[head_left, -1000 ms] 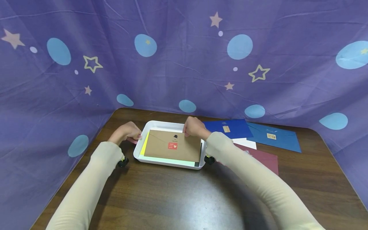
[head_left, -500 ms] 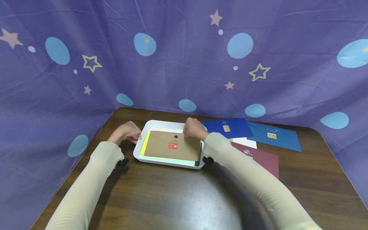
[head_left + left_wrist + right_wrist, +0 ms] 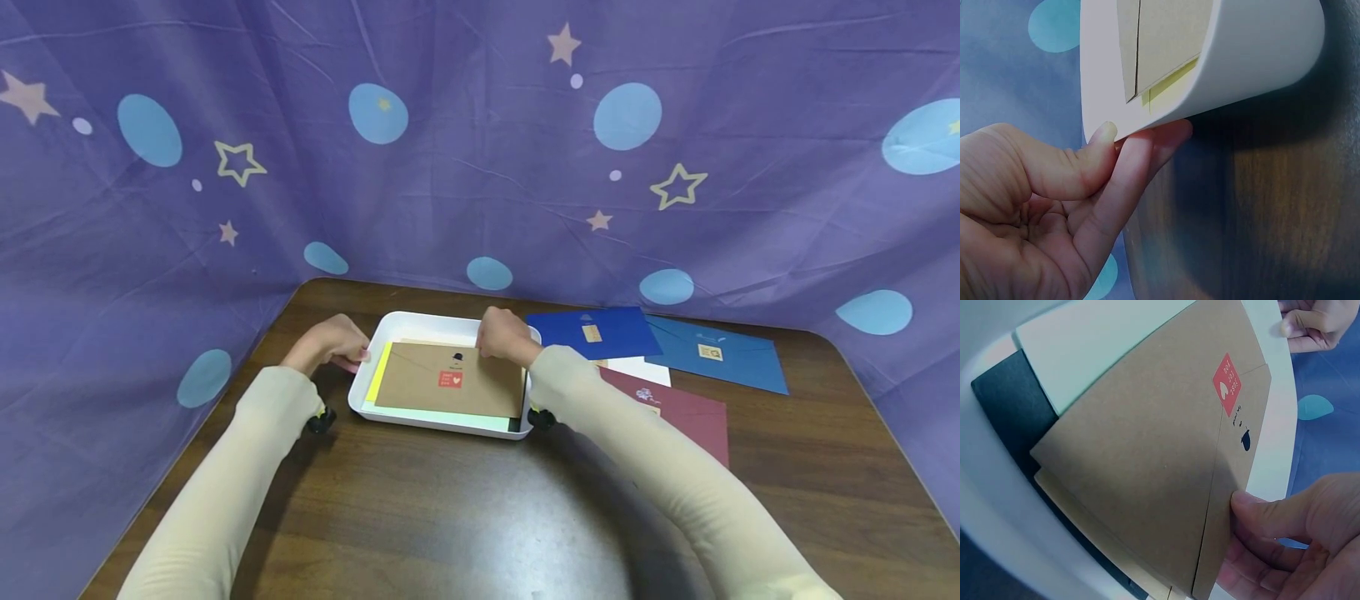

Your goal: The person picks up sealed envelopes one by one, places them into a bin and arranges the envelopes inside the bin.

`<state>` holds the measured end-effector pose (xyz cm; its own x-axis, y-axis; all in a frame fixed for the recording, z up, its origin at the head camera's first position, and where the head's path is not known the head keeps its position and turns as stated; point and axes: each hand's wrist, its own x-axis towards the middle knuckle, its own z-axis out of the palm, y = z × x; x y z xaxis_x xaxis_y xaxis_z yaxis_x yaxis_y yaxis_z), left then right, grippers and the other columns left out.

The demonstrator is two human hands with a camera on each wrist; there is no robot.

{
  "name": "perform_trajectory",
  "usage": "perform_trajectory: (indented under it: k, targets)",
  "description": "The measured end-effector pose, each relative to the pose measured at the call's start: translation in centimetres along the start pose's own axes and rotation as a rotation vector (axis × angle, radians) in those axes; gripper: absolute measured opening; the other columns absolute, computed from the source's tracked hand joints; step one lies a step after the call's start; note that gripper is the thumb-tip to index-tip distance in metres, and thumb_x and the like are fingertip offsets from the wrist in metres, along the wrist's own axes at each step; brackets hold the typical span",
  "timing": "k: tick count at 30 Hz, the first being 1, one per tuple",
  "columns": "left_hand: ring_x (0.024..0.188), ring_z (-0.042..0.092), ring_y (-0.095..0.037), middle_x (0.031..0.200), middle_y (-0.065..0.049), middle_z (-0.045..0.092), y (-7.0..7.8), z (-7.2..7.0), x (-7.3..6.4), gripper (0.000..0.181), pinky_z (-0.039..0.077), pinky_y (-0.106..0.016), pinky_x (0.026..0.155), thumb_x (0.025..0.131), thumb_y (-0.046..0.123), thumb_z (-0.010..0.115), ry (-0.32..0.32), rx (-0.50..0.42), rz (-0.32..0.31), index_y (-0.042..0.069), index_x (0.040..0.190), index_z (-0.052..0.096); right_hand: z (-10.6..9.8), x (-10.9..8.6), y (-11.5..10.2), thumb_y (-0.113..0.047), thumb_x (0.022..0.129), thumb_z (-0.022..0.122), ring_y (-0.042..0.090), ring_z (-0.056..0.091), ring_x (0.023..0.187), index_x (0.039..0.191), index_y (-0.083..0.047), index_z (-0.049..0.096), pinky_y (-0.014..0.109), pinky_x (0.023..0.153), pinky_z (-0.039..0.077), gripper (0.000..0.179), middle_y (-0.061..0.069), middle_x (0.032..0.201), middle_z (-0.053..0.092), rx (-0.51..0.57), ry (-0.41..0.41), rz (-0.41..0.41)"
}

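A white tray (image 3: 408, 327) sits on the wooden table, holding a small stack of envelopes. On top is a brown kraft envelope (image 3: 420, 392) with a red heart sticker and a small black hat print. My left hand (image 3: 337, 340) grips the tray's left rim, thumb on top and fingers beneath, as the left wrist view shows. At the envelope's far edge, my right hand (image 3: 1300, 531) pinches it with the thumb above and fingers under. Beneath the envelope peek a yellow piece (image 3: 379, 375), a pale green one (image 3: 457, 419) and a dark one (image 3: 1013, 403).
To the tray's right lie a dark blue envelope (image 3: 622, 333), a teal-blue envelope (image 3: 738, 364), a white one (image 3: 648, 372) and a maroon one (image 3: 693, 412), partly covered by the right sleeve. A purple patterned curtain (image 3: 465, 200) hangs behind the table.
Both hands keep their holds, and the tray and brown envelope stay nearly in place. The right forearm has shifted slightly left, showing more of the maroon envelope.
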<state>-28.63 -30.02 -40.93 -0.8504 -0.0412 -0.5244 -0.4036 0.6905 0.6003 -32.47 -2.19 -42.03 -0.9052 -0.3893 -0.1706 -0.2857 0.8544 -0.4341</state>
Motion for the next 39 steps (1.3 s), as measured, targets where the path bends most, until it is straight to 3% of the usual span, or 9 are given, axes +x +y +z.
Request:
perform_trajectory:
  k: [6,14,20,26,32,39]
  targets:
    - [0.063,0.061,-0.009,0.082,-0.007,0.058,0.2,0.0,-0.1,0.018,0.064,-0.020,0.061,0.088,-0.013,0.056,-0.009,0.005,0.003,-0.015,0.105,0.064,-0.1,-0.2,0.0,0.002,0.084,0.072,0.013,0.055,0.068,0.084,-0.008,0.080,0.022,0.053,0.044,0.013,0.005,0.089,0.077,0.025,0.000,-0.003]
    - [0.063,0.060,-0.008,0.080,-0.006,0.058,0.3,0.0,-0.2,0.018,0.063,-0.019,0.061,0.088,-0.014,0.055,-0.019,0.003,0.003,-0.015,0.103,0.065,-0.3,-0.6,-0.1,-0.002,0.088,0.073,0.017,0.062,0.078,0.089,-0.007,0.080,0.030,0.069,0.060,0.008,0.006,0.098,0.078,0.041,0.003,-0.019]
    - [0.063,0.060,-0.009,0.079,-0.006,0.057,0.3,0.0,-0.1,0.013,0.064,-0.020,0.061,0.088,-0.013,0.055,-0.019,0.012,0.008,-0.012,0.096,0.065,-0.6,-0.8,0.2,-0.001,0.086,0.075,0.018,0.063,0.081,0.089,-0.006,0.080,0.032,0.075,0.061,0.008,0.006,0.097,0.077,0.048,-0.013,-0.048]
    - [0.064,0.060,-0.010,0.076,-0.005,0.054,0.3,0.1,-0.1,0.011,0.064,-0.020,0.061,0.087,-0.013,0.056,-0.017,0.008,0.009,-0.005,0.082,0.062,-1.6,-1.2,0.7,-0.003,0.086,0.076,0.023,0.068,0.095,0.093,-0.006,0.080,0.038,0.085,0.063,0.009,0.006,0.103,0.077,0.017,-0.060,-0.110]
    - [0.064,0.061,-0.010,0.075,-0.005,0.056,0.2,0.0,0.0,0.009,0.064,-0.021,0.061,0.086,-0.012,0.057,-0.024,-0.010,0.007,-0.006,0.085,0.064,-3.5,-1.7,1.4,-0.005,0.086,0.076,0.021,0.063,0.085,0.094,-0.003,0.079,0.032,0.076,0.060,0.009,0.009,0.102,0.077,0.005,-0.109,-0.199]
    - [0.062,0.061,-0.010,0.072,-0.004,0.057,0.1,-0.1,0.0,0.008,0.063,-0.020,0.059,0.085,-0.011,0.057,-0.040,-0.028,0.010,-0.006,0.084,0.062,-6.1,-3.2,3.2,-0.005,0.087,0.077,0.020,0.068,0.083,0.098,0.001,0.077,0.030,0.074,0.061,0.012,0.013,0.096,0.077,0.039,-0.162,-0.272]
